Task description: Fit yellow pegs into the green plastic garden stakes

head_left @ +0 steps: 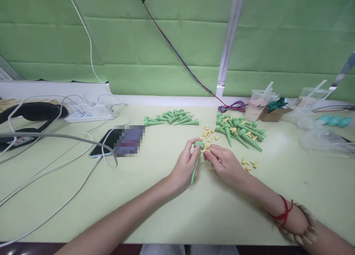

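Pale surface (155,196); left grip (185,165) pinches spike (196,165), right grip (225,164) pinches yellow valve (205,150). Valve may slip, being tiny.

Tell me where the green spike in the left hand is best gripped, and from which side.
Probably at the wide cap end, from the left. The green spike tapers to a thin tip pointing toward the person, and the left hand already pinches it near the cap, leaving the cap's right side free for the right hand with its yellow piece.

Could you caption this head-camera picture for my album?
Left hand holds a green spike; right hand brings a yellow piece to its head.
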Demonstrator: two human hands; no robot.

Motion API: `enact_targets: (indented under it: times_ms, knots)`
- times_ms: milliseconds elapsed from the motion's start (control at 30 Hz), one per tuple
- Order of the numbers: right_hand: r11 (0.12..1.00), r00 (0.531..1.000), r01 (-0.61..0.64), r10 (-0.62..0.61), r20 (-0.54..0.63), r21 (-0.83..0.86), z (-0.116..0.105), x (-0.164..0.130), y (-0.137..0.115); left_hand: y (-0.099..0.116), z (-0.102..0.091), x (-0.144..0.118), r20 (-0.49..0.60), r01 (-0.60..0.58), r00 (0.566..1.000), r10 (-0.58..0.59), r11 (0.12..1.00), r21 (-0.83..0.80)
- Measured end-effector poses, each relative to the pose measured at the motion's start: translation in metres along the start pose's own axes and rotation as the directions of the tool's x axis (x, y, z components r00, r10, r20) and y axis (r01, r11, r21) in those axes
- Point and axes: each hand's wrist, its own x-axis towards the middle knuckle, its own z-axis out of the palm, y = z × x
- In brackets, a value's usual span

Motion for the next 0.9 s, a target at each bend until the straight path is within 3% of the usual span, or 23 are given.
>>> enact_targets:
  times_ms: [200,400,567,633,733,833,900]
  knots:
    - [0.922,0.984,-0.178,0.157,0.089,0.343,0.001,0.000,-0.009,-0.001,-0.002,-0.002,-0.031,-0.084,0.995,0.090,0.985,0.152]
    - [0.646,0.940,-0.342,0.228,0.255,0.683,0.002,0.001,-0.017,-0.006,0.000,-0.008,-0.038,-0.272,0.957,0.288,0.933,0.234]
    - [0.459,0.915,-0.404,0.196,0.354,0.791,0.002,0.000,-0.021,-0.009,-0.005,-0.009,0.044,-0.447,0.890,0.454,0.849,0.282]
    - [0.444,0.915,-0.404,0.204,0.349,0.800,0.003,0.000,-0.021,-0.005,-0.005,-0.008,0.044,-0.428,0.902,0.430,0.874,0.232]
    - [0.482,0.923,-0.381,0.251,0.292,0.789,0.004,0.001,-0.020,0.005,-0.003,-0.006,-0.024,-0.259,0.965,0.262,0.963,0.073]
    - [0.573,0.934,-0.353,0.268,0.239,0.740,0.004,0.001,-0.018,0.011,0.000,-0.004,-0.027,-0.099,0.995,0.098,0.994,-0.053]
    - [0.680,0.946,-0.322,0.257,0.197,0.658,0.003,0.001,-0.017,0.012,0.002,-0.003,-0.015,-0.048,0.999,0.047,0.994,-0.098]
